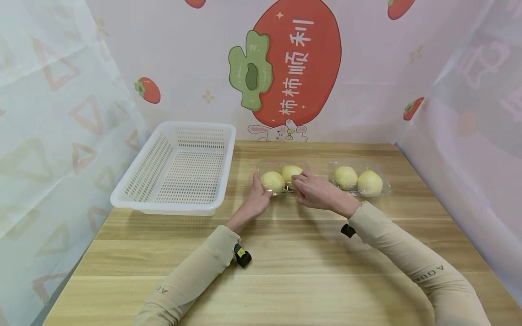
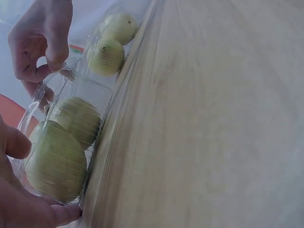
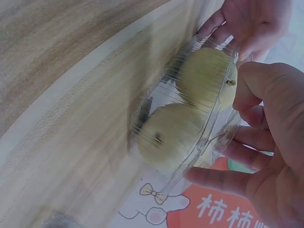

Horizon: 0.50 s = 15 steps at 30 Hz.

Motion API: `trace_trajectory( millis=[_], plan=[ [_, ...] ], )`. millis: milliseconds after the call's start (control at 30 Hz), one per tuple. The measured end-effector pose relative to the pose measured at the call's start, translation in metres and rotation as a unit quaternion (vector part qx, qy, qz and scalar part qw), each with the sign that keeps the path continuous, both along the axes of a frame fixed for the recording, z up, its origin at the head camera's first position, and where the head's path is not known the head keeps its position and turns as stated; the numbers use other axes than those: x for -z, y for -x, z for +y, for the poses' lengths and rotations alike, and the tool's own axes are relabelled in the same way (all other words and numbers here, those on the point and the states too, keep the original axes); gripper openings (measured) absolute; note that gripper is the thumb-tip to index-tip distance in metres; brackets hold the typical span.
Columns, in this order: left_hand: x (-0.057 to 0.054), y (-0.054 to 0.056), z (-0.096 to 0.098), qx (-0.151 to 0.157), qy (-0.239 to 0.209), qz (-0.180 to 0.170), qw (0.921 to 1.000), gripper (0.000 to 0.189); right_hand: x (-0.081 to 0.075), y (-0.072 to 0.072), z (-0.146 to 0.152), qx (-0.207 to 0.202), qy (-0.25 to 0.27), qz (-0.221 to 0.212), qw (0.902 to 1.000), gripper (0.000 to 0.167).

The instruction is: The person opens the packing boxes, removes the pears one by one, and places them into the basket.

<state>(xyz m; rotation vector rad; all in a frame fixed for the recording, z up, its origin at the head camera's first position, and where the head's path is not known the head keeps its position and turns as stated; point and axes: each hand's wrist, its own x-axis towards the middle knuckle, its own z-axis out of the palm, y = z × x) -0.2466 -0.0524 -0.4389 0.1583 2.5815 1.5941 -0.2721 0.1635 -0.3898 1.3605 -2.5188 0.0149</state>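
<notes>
On the wooden table stands a clear plastic box (image 2: 95, 85) with two pale yellow pears (image 1: 272, 182) inside. My left hand (image 1: 256, 201) holds its left end, thumb and fingers spread round the corner. With bent fingers, my right hand (image 1: 317, 189) pinches the rim at the other end, as the left wrist view shows. In the right wrist view the ribbed side of the box and the pears' stem ends show between both hands. A second clear box (image 1: 385, 188) with two more pears (image 1: 369, 183) sits just right of my right hand.
A white perforated plastic basket (image 1: 226, 167) stands at the back left of the table (image 1: 269, 290). Printed cloth walls (image 1: 183, 54) close in the back and both sides.
</notes>
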Motion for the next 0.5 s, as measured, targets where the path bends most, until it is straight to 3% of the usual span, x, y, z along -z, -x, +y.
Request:
trace_trajectory(
  millis=[233, 500],
  plan=[
    [-0.001, 0.004, -0.006, -0.023, -0.010, -0.010, 0.9996, 0.068, -0.012, 0.002, 0.007, 0.000, 0.053, -0.062, 0.9967, 0.019],
    [-0.002, 0.006, -0.010, 0.001, 0.013, -0.010, 0.9999, 0.071, -0.023, 0.005, 0.004, 0.000, 0.042, -0.072, 0.9965, 0.015]
  ],
)
